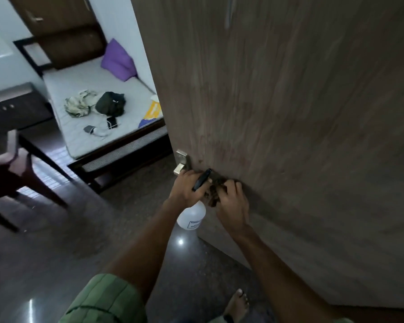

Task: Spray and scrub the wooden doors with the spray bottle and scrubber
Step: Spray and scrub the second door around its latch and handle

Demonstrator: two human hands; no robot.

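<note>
The left hand [187, 186] grips the white plastic spray bottle [191, 216] by its black trigger head; the right hand [231, 201] presses a dark fibrous scrubber [214, 194] against the brown wooden door [289, 113] near its latch edge — hands crowded, the nozzle could wet the fingers, or pressure may swing the door.

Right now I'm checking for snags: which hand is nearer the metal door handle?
Left. The left hand, gripping the spray bottle, sits just below the door handle. The right hand holds the scrubber against the door, farther right.
</note>
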